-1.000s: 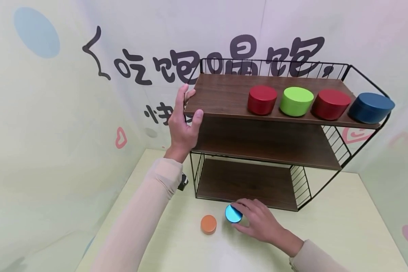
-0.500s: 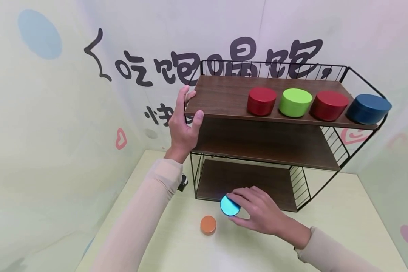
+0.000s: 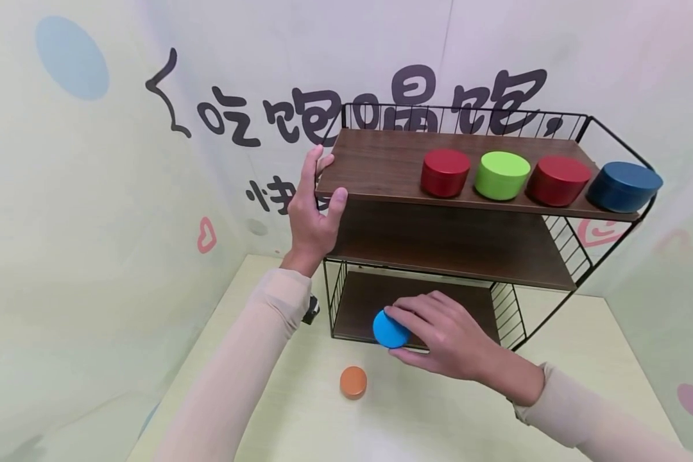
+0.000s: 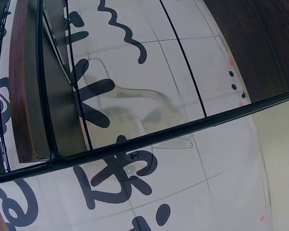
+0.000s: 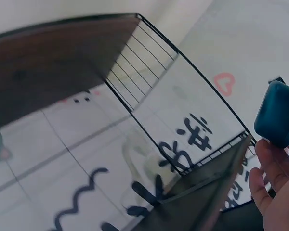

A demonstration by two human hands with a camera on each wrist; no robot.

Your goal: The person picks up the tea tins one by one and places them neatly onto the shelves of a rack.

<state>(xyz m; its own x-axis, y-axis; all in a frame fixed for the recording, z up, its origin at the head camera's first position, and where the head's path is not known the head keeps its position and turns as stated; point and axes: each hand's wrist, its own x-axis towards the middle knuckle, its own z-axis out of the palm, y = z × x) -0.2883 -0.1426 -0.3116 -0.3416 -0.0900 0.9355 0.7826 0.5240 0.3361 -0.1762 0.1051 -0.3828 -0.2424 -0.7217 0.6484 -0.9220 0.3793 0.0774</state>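
With thumb and fingers, my right hand (image 3: 447,337) pinches a small round blue tin (image 3: 390,328) by its rim, in front of the lowest board of a three-tier rack. In the right wrist view the same blue tin (image 5: 278,114) sits above the curled fingers (image 5: 272,161). My left hand (image 3: 314,221) grips the left end of the rack's top board (image 3: 375,160), thumb in front and fingers behind. Two red tins (image 3: 445,173), a green tin (image 3: 502,174) and a dark blue tin (image 3: 624,186) stand in a row on that board. An orange tin (image 3: 353,382) lies on the table.
Black wire rails (image 3: 554,119) edge the rack's back and sides. Below the top board are a middle board (image 3: 450,247) and a bottom board (image 3: 439,292). Pale walls (image 3: 121,192) with lettering enclose the table (image 3: 300,410). A small dark object (image 3: 310,310) lies left of the rack.
My right hand has lifted the blue tin from the table, up and toward the rack's bottom board. The left hand keeps its grip on the rack, and the orange tin stays put.
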